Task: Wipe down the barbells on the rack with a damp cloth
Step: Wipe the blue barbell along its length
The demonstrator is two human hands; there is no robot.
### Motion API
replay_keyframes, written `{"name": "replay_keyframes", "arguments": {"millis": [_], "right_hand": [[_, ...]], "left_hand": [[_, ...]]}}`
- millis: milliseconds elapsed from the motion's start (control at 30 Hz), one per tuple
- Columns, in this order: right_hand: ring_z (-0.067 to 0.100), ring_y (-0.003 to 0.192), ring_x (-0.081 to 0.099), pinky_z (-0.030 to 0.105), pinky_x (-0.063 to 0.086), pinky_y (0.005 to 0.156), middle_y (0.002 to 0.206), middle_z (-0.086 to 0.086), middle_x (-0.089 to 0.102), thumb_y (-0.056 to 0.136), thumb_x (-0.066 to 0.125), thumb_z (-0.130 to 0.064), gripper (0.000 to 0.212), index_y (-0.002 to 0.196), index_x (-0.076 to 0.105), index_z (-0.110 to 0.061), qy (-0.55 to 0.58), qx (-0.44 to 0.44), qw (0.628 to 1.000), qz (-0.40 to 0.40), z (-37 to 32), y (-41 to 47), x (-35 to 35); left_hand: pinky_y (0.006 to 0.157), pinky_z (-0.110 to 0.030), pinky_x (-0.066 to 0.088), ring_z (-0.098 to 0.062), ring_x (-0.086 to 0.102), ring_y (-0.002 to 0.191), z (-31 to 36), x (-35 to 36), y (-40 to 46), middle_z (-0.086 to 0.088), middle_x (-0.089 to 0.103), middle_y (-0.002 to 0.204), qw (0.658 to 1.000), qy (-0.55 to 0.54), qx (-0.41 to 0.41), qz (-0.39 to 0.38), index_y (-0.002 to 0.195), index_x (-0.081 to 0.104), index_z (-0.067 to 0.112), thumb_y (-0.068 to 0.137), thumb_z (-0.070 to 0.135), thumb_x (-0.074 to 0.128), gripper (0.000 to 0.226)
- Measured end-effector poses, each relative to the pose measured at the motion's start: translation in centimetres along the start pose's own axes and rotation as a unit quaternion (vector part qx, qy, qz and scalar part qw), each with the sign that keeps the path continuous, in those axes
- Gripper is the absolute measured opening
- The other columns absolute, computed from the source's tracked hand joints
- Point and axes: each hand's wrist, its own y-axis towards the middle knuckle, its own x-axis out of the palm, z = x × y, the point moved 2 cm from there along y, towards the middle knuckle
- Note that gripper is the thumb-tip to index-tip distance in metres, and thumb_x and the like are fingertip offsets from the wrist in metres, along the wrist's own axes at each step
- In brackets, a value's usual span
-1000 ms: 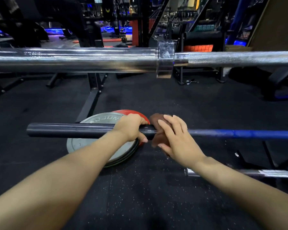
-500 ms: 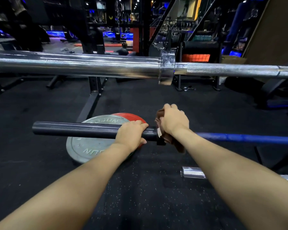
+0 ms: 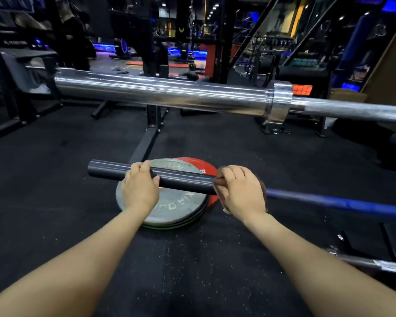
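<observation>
Head view: a chrome barbell crosses above and beyond the dark barbell sleeve, whose long axis runs left to right into a blue shaft. Below the sleeve lie a grey plate, lettering only partly legible, and a red plate. Left hand grips the sleeve; right hand wraps a brown cloth around it.

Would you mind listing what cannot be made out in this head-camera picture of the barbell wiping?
- Brown cloth: mostly hidden under the right hand; whether it is damp cannot be told.
- Dark barbell: its blue shaft runs off the right edge; the left hand covers part of the sleeve.
- Grey plate: lettering partly hidden by the bar and left hand.
- Chrome barbell: right end cut off by the edge.
</observation>
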Motion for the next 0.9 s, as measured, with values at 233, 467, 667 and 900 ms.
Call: {"name": "replay_keyframes", "arguments": {"millis": [233, 467, 667, 900], "right_hand": [[0.028, 0.097, 0.056, 0.038, 0.052, 0.078, 0.107, 0.002, 0.06, 0.08, 0.043, -0.037, 0.035, 0.102, 0.059, -0.014, 0.045, -0.051, 0.997, 0.023, -8.1, 3.2, 3.5], [0.026, 0.101, 0.053, 0.04, 0.049, 0.08, 0.115, 0.0, 0.057, 0.087, 0.053, -0.039, 0.032, 0.11, 0.056, -0.017, 0.054, -0.087, 0.995, 0.012, -15.6, 6.5, 7.4], [0.027, 0.108, 0.05, 0.036, 0.047, 0.086, 0.121, 0.002, 0.054, 0.077, 0.068, -0.033, 0.046, 0.117, 0.053, -0.016, 0.031, -0.133, 0.991, 0.011, -20.8, 7.9, 9.2], [0.035, 0.124, 0.046, 0.045, 0.041, 0.103, 0.131, 0.006, 0.055, 0.072, 0.06, 0.007, 0.052, 0.121, 0.059, -0.01, 0.147, -0.194, 0.97, 0.021, -25.3, 7.8, 10.6]], "left_hand": [[0.105, -0.04, 0.03, -0.024, 0.038, 0.127, -4.9, -0.8, 2.3, -0.002, 0.04, 0.138, 1.0, 0.02, 0.0, 0.019, 0.138, 0.042, 0.016, 0.094, 0.028, 0.054, 0.047], [0.102, -0.045, 0.03, -0.033, 0.041, 0.123, -11.1, -2.9, 5.2, -0.013, 0.037, 0.138, 0.994, -0.016, -0.092, 0.048, 0.141, 0.037, 0.011, 0.095, 0.024, 0.051, 0.05], [0.096, -0.026, 0.036, -0.026, 0.053, 0.116, -13.8, -2.8, 6.5, -0.013, 0.044, 0.133, 0.985, -0.152, -0.067, 0.038, 0.136, 0.045, 0.009, 0.096, 0.011, 0.048, 0.04], [0.093, -0.017, 0.034, -0.015, 0.051, 0.12, -16.8, -3.2, 6.5, -0.004, 0.054, 0.132, 0.976, -0.201, -0.084, 0.014, 0.134, 0.05, 0.013, 0.097, 0.004, 0.042, 0.038]]}}
